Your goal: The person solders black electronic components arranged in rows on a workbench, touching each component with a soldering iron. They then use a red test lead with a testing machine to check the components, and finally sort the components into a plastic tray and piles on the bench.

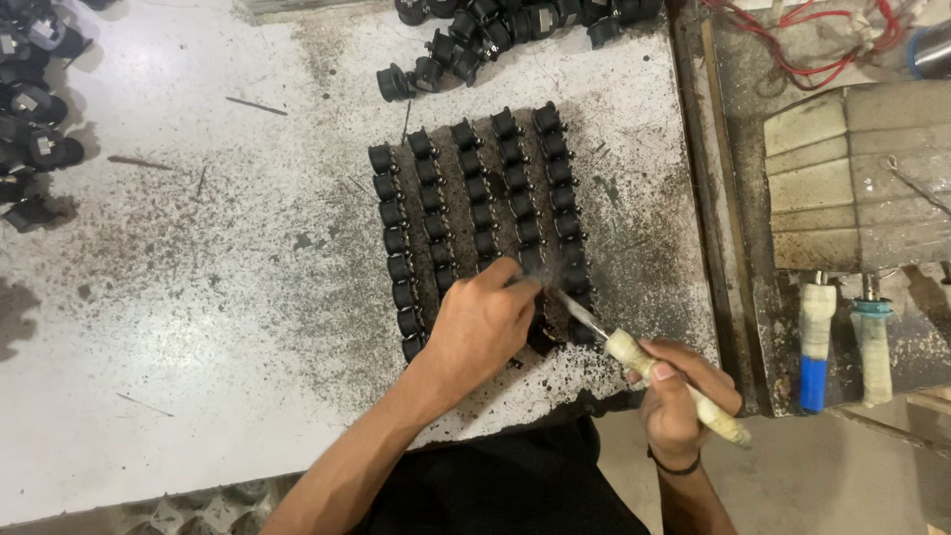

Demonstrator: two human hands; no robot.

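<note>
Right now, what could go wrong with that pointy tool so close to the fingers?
1. The tool's metal tip sits right beside the left hand, so a slip could poke or, if it is hot, burn a finger.
2. The small black parts stand in tight rows; a bump might knock neighbours over.
3. Faint smoke seems to rise near the tip, possibly toward the face.

I count five rows (482, 213) of small black parts standing on my bench (198, 297), with about eight showing in the leftmost row and my hand covering the near ends of the others. Two loose heaps of the same parts lie apart, one at the top (495, 35) and one at the left edge (35, 109), too jumbled to number. Two wrapped handles (842, 342) stand at the right, and I hold one iron (654, 372).
</note>
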